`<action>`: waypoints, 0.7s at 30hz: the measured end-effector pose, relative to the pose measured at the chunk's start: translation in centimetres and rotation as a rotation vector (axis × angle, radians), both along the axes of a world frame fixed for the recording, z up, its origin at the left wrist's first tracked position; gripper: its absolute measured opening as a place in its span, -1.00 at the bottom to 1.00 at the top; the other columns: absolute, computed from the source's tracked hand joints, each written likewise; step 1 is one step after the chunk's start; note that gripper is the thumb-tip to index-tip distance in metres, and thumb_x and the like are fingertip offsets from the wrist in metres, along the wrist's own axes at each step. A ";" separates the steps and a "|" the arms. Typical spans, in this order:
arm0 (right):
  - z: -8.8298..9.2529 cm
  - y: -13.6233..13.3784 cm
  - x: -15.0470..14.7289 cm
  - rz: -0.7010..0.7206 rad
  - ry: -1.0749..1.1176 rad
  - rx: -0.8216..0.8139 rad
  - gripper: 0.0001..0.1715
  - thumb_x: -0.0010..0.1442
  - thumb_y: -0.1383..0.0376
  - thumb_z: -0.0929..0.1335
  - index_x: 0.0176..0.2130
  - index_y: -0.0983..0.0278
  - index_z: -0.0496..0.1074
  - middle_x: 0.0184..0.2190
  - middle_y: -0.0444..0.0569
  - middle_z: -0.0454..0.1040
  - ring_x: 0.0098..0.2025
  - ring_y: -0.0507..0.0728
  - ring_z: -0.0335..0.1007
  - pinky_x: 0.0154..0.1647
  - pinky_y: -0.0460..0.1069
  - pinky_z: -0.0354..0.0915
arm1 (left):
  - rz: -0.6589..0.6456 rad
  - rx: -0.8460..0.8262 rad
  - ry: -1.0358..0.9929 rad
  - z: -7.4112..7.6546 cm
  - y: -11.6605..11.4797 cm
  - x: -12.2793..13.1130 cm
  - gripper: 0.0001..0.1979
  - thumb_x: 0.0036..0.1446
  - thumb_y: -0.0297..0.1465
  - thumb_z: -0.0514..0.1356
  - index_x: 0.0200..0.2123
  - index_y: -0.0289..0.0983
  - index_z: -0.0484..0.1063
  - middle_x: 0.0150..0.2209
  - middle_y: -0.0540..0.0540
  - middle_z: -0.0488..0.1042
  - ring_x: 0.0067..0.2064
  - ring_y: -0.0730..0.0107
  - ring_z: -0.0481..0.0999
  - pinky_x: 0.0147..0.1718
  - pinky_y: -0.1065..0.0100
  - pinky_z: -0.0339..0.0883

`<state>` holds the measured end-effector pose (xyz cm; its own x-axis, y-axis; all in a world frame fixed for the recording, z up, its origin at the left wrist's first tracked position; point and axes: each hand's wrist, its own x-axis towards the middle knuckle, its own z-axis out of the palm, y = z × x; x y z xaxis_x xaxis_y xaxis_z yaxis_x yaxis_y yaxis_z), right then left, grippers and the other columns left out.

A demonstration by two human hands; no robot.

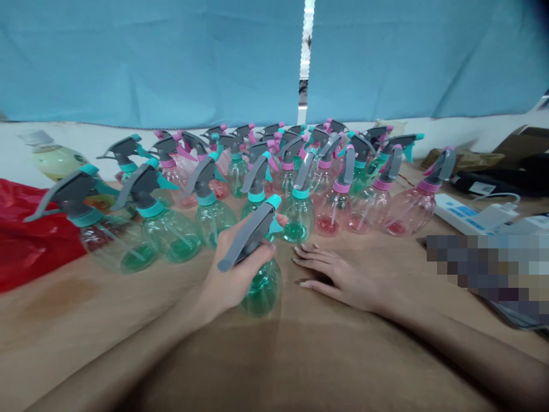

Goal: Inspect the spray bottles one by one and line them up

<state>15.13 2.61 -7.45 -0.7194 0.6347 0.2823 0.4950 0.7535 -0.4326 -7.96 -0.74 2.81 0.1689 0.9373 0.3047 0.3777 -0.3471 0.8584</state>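
Observation:
My left hand (pixel 234 272) is wrapped around the neck of a green spray bottle (pixel 261 289) with a grey and teal trigger head. The bottle stands upright or nearly so at the table's middle; I cannot tell whether its base touches the wood. My right hand (pixel 337 272) lies flat on the table with fingers stretched out, just right of that bottle and holding nothing. Just beyond the hands stand a clear green spray bottle (pixel 295 220) with a teal collar and a pink spray bottle (pixel 332 214) with a pink collar.
Several more green and pink spray bottles crowd the back of the wooden table (pixel 171 343). A red plastic bag (pixel 38 240) and a pale yellow bottle (pixel 60 160) are at left. At right are a white power strip (pixel 457 214) and a blurred-out flat object (pixel 493 274). Blue cloth (pixel 171 63) hangs behind.

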 end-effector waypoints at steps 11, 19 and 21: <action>0.3 -0.2 0.0 0.003 0.017 0.005 -0.43 0.29 0.06 0.26 0.22 0.16 0.23 0.22 0.02 0.28 0.30 0.22 0.08 0.29 0.25 0.08 | 0.010 0.040 0.078 1.0 -0.1 -0.1 -0.83 -0.03 -0.40 0.10 -0.35 -0.18 0.46 -0.48 0.02 0.41 -0.40 0.31 0.40 -0.40 0.32 0.28; 0.2 -0.2 0.0 -0.005 0.027 0.000 -0.42 0.28 0.06 0.27 0.23 0.13 0.22 0.24 -0.01 0.26 0.30 0.23 0.09 0.28 0.26 0.08 | -0.042 0.083 0.062 1.1 0.1 -0.3 -0.88 -0.04 -0.43 0.09 -0.41 -0.19 0.41 -0.42 0.04 0.42 -0.44 0.40 0.34 -0.45 0.36 0.22; 0.2 -0.2 0.0 -0.004 0.034 0.004 -0.43 0.28 0.07 0.27 0.23 0.12 0.22 0.23 -0.02 0.27 0.30 0.22 0.10 0.28 0.26 0.09 | -0.037 0.083 0.076 1.0 0.1 -0.4 -0.89 -0.04 -0.43 0.10 -0.42 -0.19 0.41 -0.44 0.04 0.41 -0.47 0.41 0.32 -0.48 0.37 0.20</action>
